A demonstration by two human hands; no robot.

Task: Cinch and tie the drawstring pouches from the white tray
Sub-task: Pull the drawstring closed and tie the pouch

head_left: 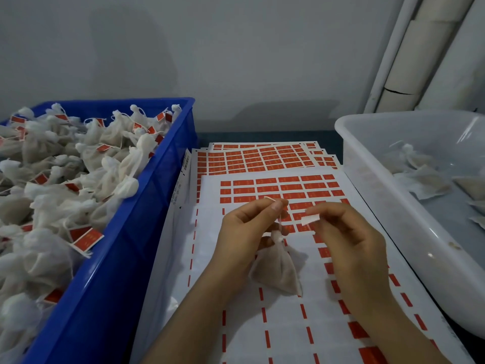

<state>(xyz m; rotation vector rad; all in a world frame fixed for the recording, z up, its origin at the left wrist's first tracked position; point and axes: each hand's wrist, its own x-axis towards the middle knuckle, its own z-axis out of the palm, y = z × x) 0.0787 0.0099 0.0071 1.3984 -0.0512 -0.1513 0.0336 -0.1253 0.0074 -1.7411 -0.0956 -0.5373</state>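
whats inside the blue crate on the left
The blue crate is heaped with tied white pouches, many carrying red tags. The pile covers the crate's floor, so anything beneath it cannot be seen.

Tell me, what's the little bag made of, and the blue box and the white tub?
The little bag looks like thin, gauzy cloth or mesh: it is matte, wrinkly and slightly see-through. The blue box seems hard plastic, smooth with stiff moulded walls. The white tub looks like glossy, milky plastic, since light glints off its rim.
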